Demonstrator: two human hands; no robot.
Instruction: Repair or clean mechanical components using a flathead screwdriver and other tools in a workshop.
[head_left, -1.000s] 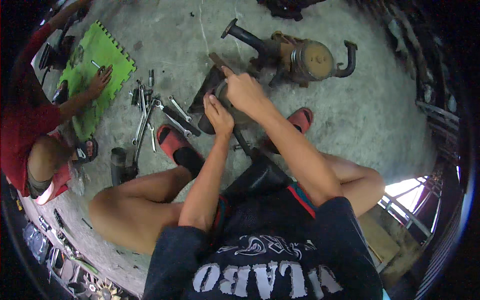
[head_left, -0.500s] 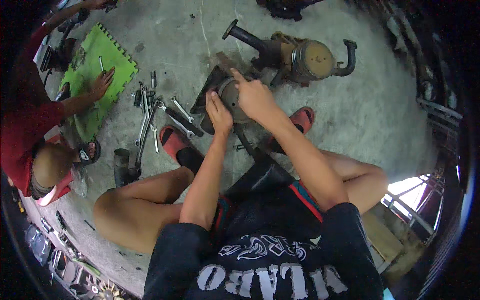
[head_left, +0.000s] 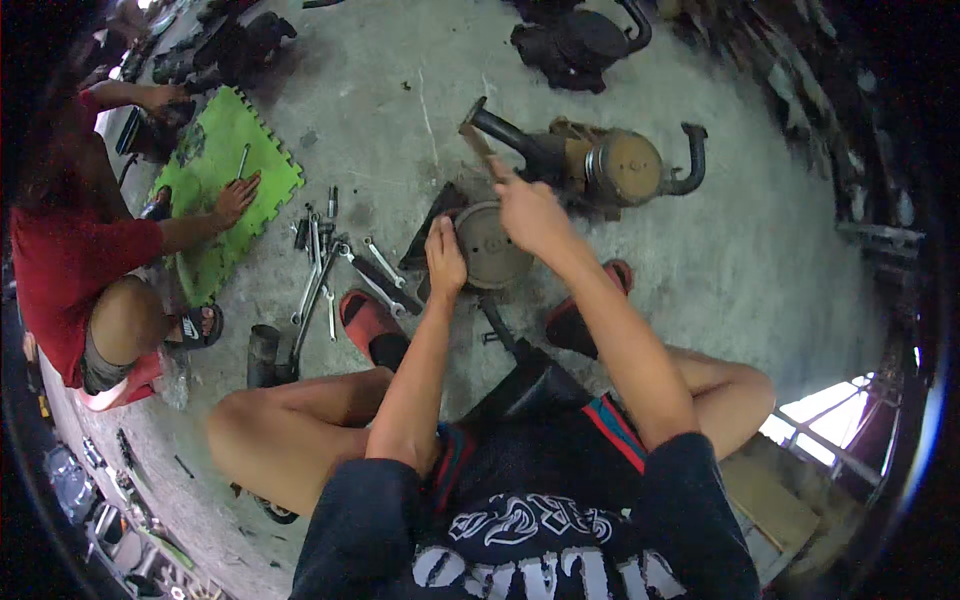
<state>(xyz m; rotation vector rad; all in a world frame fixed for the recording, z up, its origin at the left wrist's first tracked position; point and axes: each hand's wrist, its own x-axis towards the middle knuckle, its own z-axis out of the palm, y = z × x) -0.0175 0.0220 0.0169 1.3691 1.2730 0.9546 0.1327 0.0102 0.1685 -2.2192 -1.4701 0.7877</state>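
Note:
A round, dull grey metal canister (head_left: 495, 255) with a flat lid stands on the floor between my feet. Against its left rim lies my left hand (head_left: 445, 260), fingers stretched out straight and pressed to the side. My right hand (head_left: 533, 212) is above the canister's far right edge, closed round a flat brown tool (head_left: 482, 148). The tool points away to the upper left; blur hides its exact kind. Just behind my left hand, a dark angular piece (head_left: 432, 222) shows beside the canister. Beyond my right hand sits a second canister (head_left: 630, 168) with curved pipes.
Several wrenches (head_left: 375, 275) and sockets lie left of my left foot. A dark cylinder (head_left: 264, 345) stands near my left knee. At the left, a person in a red shirt (head_left: 85, 250) rests a hand on a green foam mat (head_left: 222, 165). More dark parts (head_left: 585, 45) lie far ahead.
My right hand and the brown tool have shifted right and up from the canister, uncovering more of its lid. The left hand stays at the rim. The whole view has shifted slightly.

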